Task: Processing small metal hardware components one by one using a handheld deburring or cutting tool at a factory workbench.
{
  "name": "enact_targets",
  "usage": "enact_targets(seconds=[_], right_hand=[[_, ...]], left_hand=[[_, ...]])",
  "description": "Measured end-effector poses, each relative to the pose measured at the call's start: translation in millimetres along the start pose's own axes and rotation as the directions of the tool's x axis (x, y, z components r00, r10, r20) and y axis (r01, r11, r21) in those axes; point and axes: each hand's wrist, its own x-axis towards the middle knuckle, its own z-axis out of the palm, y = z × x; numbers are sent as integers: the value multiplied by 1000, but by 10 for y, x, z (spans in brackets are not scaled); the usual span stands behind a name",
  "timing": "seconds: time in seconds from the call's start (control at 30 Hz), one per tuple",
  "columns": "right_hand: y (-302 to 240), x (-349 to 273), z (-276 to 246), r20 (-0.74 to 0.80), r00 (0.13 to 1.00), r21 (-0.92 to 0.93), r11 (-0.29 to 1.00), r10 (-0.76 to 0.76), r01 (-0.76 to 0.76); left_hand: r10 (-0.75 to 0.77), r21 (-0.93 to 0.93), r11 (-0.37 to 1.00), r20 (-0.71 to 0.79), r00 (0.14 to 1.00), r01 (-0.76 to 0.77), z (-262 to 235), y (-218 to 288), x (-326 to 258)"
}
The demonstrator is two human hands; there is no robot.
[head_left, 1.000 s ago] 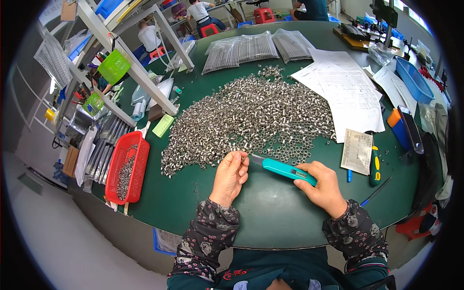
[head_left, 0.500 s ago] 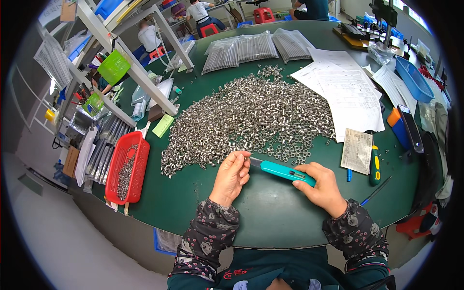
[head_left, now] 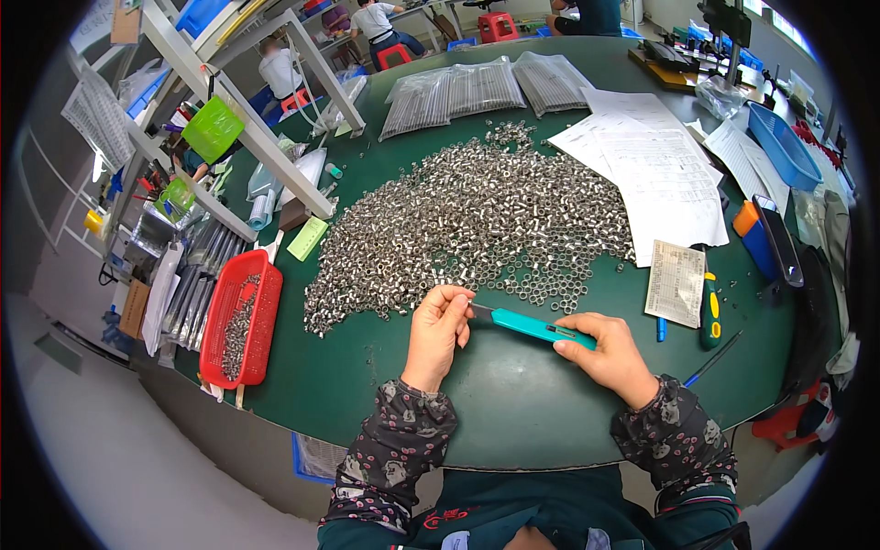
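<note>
My right hand (head_left: 609, 353) is wrapped round the teal handle of a utility knife (head_left: 532, 325), thumb and fingers along its rear end. The knife's blade points left, and its tip meets the fingertips of my left hand (head_left: 434, 335). Thumb and forefinger of that hand are pinched on what looks like a small metal ring, mostly hidden by the fingers. Just beyond both hands spreads a large heap of small shiny metal rings (head_left: 495, 206) on the green table (head_left: 522, 403).
At left stands a red basket (head_left: 269, 316) with more rings inside. Bagged metal tubes (head_left: 481, 92) lie at the back. Paper sheets (head_left: 665, 179), a tan card (head_left: 676, 284), a green-yellow screwdriver (head_left: 710, 316) and a blue pen (head_left: 710, 362) lie on the right. A shelf frame (head_left: 266, 151) rises at back left.
The knife's blade has tilted slightly at my left fingertips, and the left fingers have shifted a little. Both hands stay in nearly the same place.
</note>
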Motion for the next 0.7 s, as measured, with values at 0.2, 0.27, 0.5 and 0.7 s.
enact_targets(seconds=[0.2,0.27,0.5,0.7], right_hand=[[-179,-49,53,-172,972,-272,956,-161,110],[-178,-43,48,-231,936,-342,923,-266,178],[-93,-7,14,-216,948,-235,954,-235,183],[-83,-8,-5,-201,963,-231,964,-179,131]], left_hand=[[-6,-37,999,-56,998,4,-4,-50,2],[-35,-106,994,-81,996,26,-18,-40,1],[-184,-345,924,-15,983,167,-76,1,21],[-192,-337,922,30,981,191,-83,-9,31]])
